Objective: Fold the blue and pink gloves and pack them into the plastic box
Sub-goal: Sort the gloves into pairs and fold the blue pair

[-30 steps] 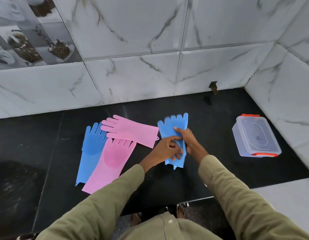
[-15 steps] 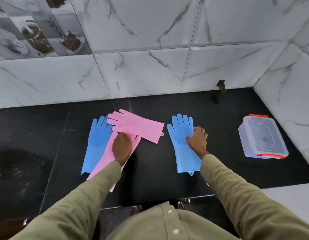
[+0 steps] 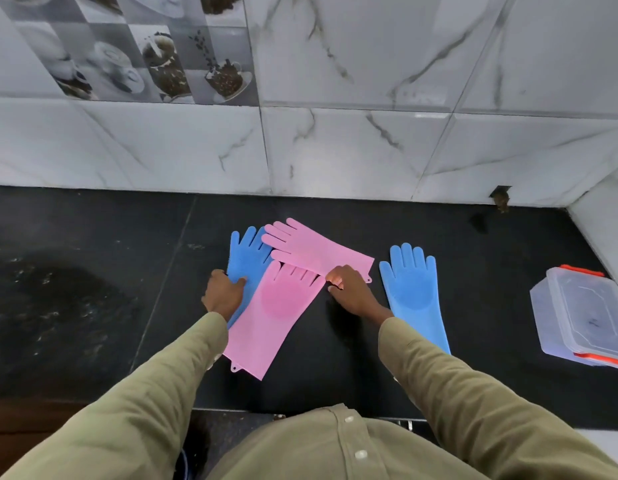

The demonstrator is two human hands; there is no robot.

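Several rubber gloves lie flat on the black counter [image 3: 93, 306]. A blue glove [image 3: 247, 258] on the left is partly under a pink glove [image 3: 273, 317] that runs toward me. A second pink glove [image 3: 318, 251] lies crosswise over both. Another blue glove [image 3: 416, 292] lies alone to the right. My left hand [image 3: 222, 294] grips the left blue glove at its edge. My right hand [image 3: 350, 292] pinches the cuff end of the crosswise pink glove. The plastic box [image 3: 584, 317] with orange clips stands closed at the far right.
A marble-tiled wall [image 3: 335, 133] runs along the back of the counter and turns forward at the right, just behind the box. The counter's front edge [image 3: 300, 412] is close to my body.
My right hand left the right blue glove, now lying flat, and moved left to the crosswise pink glove. My left hand shifted from the lower pink glove to the left blue glove.
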